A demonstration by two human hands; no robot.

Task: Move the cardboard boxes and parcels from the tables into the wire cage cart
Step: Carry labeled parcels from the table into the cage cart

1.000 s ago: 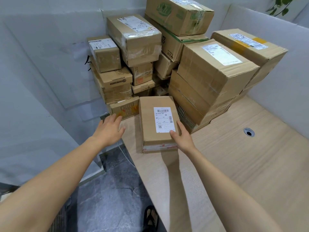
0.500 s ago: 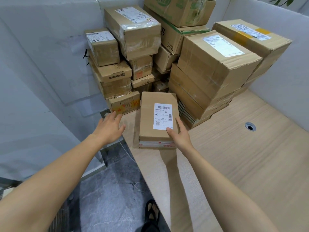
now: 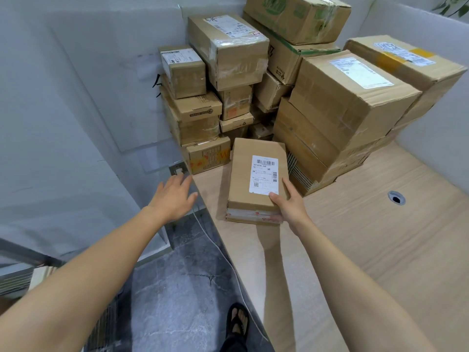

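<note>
The flat cardboard parcel [image 3: 256, 179] carries 1 white shipping label [image 3: 264, 175] on its top face: a barcode along the upper edge, a line of digits beneath it that starts with 507, a small QR code low on the left and a narrow barcode strip on the right; the finer print is too small to read. Red-printed clear tape [image 3: 253, 215] runs across the parcel's near end. The parcel sits at the near-left part of the light wooden table [image 3: 380, 250], just in front of the stacked boxes; I cannot tell whether its near end is raised off the surface. The right hand [image 3: 291, 207] grips its near right corner, thumb pressed on top at the label's lower edge, fingers curled along the right side. The left hand [image 3: 172, 196] hovers past the table's left edge with fingers spread, holding nothing, apart from the parcel and just below a wall socket [image 3: 179, 170]. In the stack, the top box [image 3: 299, 16] bears green printing, a taped box [image 3: 228, 49] and a small box [image 3: 184, 71] each have white labels, a large box [image 3: 355, 92] has 1 big label, another [image 3: 406, 62] has yellow tape, and a low box [image 3: 208, 157] has orange and red print.
</note>
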